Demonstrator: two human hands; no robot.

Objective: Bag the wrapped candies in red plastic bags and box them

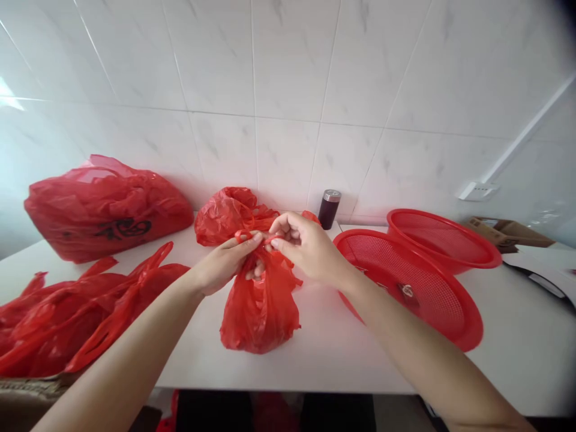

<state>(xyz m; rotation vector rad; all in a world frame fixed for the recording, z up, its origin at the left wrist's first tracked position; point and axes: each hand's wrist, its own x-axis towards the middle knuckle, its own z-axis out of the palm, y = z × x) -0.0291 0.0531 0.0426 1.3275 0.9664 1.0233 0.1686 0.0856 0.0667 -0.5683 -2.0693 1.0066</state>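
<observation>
Head view: two bare hands meet over a small red bag [261,321], which sits upright on the white table [202,366], just below the middle of the picture. Take that bag as the centre of a clock. The left hand [228,259] comes in from eight o'clock, its thumb and fingers clamped on the gathered neck. The right hand [308,249] comes in from four o'clock, thumb and fingertips pinched together on a twist of the same plastic.

The bag looks filled and its neck is drawn in; a loop of plastic stands by the left thumb. The work at the neck seems partway along (whether a knot is finished, I cannot tell). Neither hand has let go, so that step appears left to complete.

A crumpled red bag [225,216] rests at eleven o'clock, a large one [112,207] at ten and more bags [135,285] at nine. At three o'clock, a red basket [468,333] holds a small item [407,290], too indistinct to name.
</observation>
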